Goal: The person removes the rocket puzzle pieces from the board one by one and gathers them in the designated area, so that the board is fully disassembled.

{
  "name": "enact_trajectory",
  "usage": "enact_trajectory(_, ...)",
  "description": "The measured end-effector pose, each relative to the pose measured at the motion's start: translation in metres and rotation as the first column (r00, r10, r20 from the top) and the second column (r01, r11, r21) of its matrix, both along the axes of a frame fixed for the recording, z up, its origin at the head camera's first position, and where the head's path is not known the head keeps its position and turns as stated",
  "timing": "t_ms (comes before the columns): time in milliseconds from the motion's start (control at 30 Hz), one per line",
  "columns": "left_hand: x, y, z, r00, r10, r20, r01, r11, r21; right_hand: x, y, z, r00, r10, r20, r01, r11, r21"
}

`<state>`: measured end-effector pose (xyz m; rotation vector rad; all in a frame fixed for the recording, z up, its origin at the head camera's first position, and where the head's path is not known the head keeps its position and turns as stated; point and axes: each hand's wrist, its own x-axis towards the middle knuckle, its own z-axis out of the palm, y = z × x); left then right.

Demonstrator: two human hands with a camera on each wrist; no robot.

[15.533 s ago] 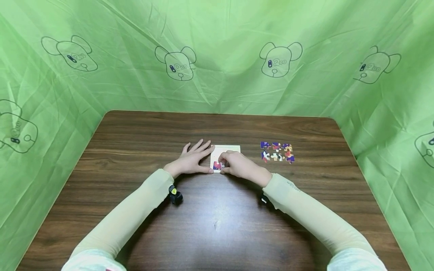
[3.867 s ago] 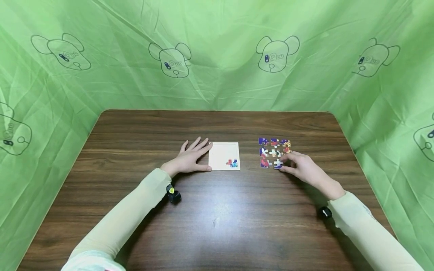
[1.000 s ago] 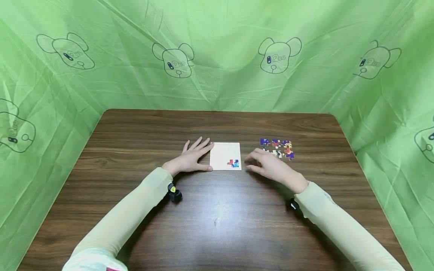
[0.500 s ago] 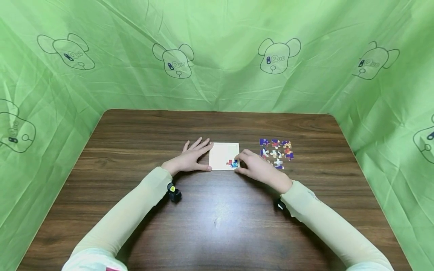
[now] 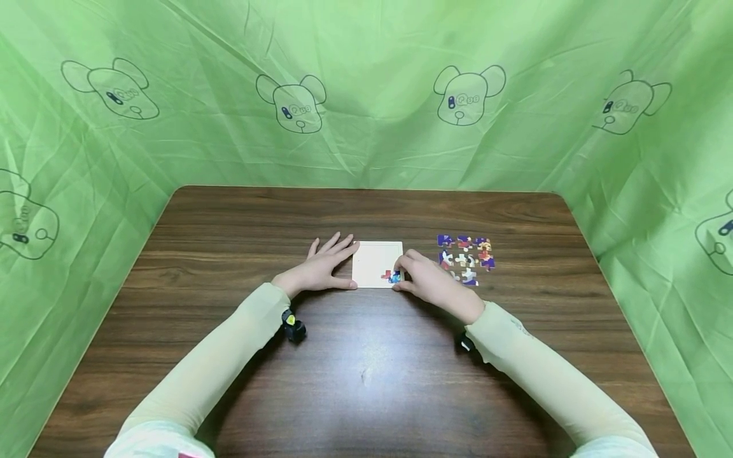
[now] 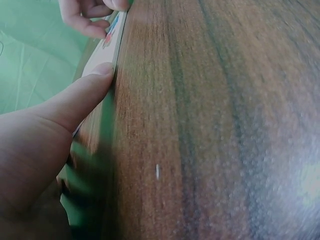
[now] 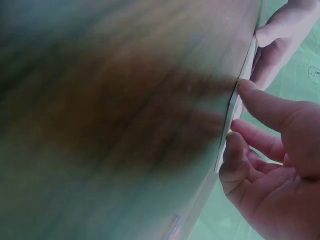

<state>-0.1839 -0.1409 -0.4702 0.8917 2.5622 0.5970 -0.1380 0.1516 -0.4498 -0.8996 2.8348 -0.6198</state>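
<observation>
A flat, square white puzzle board (image 5: pixel 369 257) lies mid-table, with a red puzzle piece (image 5: pixel 386 274) and a blue puzzle piece (image 5: pixel 394 278) at its lower right corner. My left hand (image 5: pixel 316 272) rests spread on the table, thumb and index fingertip against the board's left edge. In the left wrist view, the left thumb (image 6: pixel 82 95) lies straight along the board's rim. Over the lower right corner, my right hand (image 5: pixel 429 280) has curled fingers, thumb and index at the blue piece. The right wrist view shows that thumb (image 7: pixel 260 102) at the board's edge, the piece itself hidden.
Several loose puzzle pieces (image 5: pixel 445 240) lie in rough rows to the board's right, some partly behind the right hand. Brown wooden table (image 5: pixel 240 222) extends all around. Green cloth (image 5: pixel 378 146) with bear drawings hangs behind and at both sides.
My right hand was at the loose pieces, then moved left to the board's lower right corner. Earlier, a piece lay at the board's lower left; that spot is now bare. The left hand stayed put.
</observation>
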Motion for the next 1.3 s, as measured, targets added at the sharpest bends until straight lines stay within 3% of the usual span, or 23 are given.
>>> enact_trajectory(333, -0.002, -0.001, -0.002, 1.0, 0.003, 0.0, -0.003, 1.0, 0.007, -0.001, -0.005, 0.004, 1.0, -0.012, -0.011, 0.012, 1.0, 0.022)
enact_trajectory(800, 0.001, 0.001, 0.006, 1.0, 0.0, 0.014, 0.0, 1.0, 0.0, 0.004, -0.007, 0.003, 0.996, 0.044, -0.078, -0.045, 0.999, -0.012)
enact_trajectory(1300, 0.002, 0.0, 0.005, 1.0, -0.001, 0.019, 0.001, 1.0, 0.012, -0.001, -0.003, 0.001, 0.992, 0.11, -0.061, -0.109, 0.994, 0.011)
